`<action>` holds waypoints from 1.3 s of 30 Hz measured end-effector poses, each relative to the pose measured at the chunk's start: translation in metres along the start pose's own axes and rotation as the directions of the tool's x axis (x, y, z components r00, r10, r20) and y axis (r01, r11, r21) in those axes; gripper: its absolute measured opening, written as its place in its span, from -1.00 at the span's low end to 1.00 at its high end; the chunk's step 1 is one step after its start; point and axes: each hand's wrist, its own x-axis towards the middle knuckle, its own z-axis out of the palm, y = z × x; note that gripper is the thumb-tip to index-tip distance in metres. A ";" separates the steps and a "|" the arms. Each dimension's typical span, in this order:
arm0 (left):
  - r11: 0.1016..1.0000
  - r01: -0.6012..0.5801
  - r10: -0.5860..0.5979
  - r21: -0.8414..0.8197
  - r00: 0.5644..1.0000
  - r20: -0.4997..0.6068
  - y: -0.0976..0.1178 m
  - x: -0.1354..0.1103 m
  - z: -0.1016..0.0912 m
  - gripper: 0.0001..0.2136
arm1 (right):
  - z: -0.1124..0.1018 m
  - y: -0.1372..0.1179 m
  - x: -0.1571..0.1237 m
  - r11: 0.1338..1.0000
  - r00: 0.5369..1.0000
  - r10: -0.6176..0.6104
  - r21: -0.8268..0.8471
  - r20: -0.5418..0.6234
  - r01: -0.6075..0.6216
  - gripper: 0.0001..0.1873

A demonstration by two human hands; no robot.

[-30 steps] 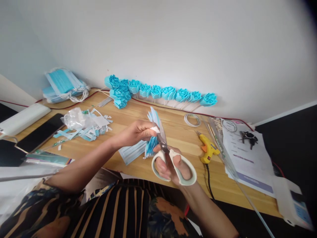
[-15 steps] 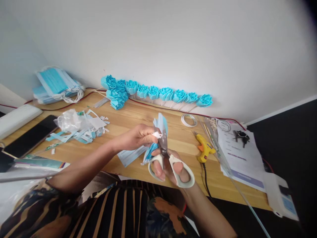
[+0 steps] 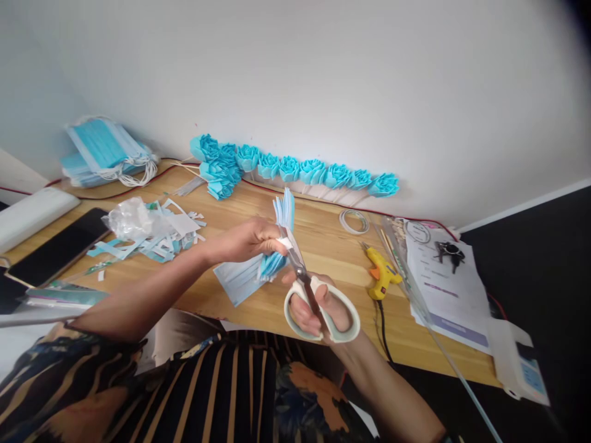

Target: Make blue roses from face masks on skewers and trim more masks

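Observation:
Pleated blue face-mask material (image 3: 285,212) is pinched in my left hand (image 3: 258,237), its folded strips fanning out above and below the fingers. A small white piece shows by the thumb tip. Scissors (image 3: 302,277) with white handles are in my right hand (image 3: 318,307), fingers and thumb through the loops. The blades point up and away, lying against the folded material beside my left thumb, and look nearly closed. Under my hands, a flat pale blue face mask piece (image 3: 237,283) rests on the wooden table.
Blue flowers (image 3: 311,172) on sticks line the wall. Mask scraps and crumpled plastic (image 3: 132,221) lie left, near a phone (image 3: 58,249) and a stack of face masks (image 3: 104,151). To the right are a tape roll (image 3: 354,221), yellow glue gun (image 3: 382,274), papers (image 3: 447,289) and keys (image 3: 450,253).
The scissor handles have come closer together and the blades have closed. Both hands have shifted slightly left and away from me, with the folded material between them.

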 end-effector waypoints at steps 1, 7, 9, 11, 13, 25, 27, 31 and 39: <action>1.000 -0.011 0.010 0.008 1.000 0.029 -0.001 -0.001 -0.004 -0.47 | 0.001 0.000 -0.002 1.000 1.000 -0.005 -0.020 -0.003 0.005 -0.46; 0.993 0.012 0.003 -0.116 0.992 0.123 0.002 -0.007 -0.008 -0.55 | -0.002 0.010 -0.007 0.990 0.998 -0.053 -0.132 0.032 0.056 -0.39; 0.985 0.028 -0.012 -0.171 0.996 0.093 0.002 -0.008 0.001 -0.52 | -0.008 0.015 -0.004 0.984 0.992 -0.093 -0.144 0.084 0.104 -0.36; 0.974 0.022 -0.009 -0.225 0.998 0.058 0.003 -0.009 0.011 -0.49 | -0.013 0.019 0.001 0.981 0.983 -0.122 -0.134 0.134 0.140 -0.34; 0.964 0.021 -0.013 -0.264 0.999 0.030 0.003 -0.009 0.020 -0.48 | -0.014 0.021 0.007 0.981 0.975 -0.141 -0.108 0.169 0.160 -0.30; 0.992 0.007 -0.001 -0.127 0.999 0.045 0.006 -0.003 0.007 -0.46 | 0.002 0.008 0.006 0.985 0.996 0.072 0.154 0.060 -0.080 -0.37; 0.997 -0.008 0.013 -0.072 0.998 0.057 0.003 -0.002 -0.001 -0.48 | 0.003 0.006 0.002 0.979 0.993 0.112 0.170 0.039 -0.117 -0.38; 0.999 -0.013 0.019 -0.050 0.992 0.124 -0.004 -0.003 -0.014 -0.56 | 0.009 0.003 -0.005 0.975 0.987 0.160 0.157 -0.005 -0.157 -0.40; 0.968 0.083 -0.052 -0.237 0.990 0.131 0.009 -0.008 0.008 -0.45 | 0.010 0.022 -0.003 0.998 0.997 -0.041 0.056 0.072 0.037 -0.35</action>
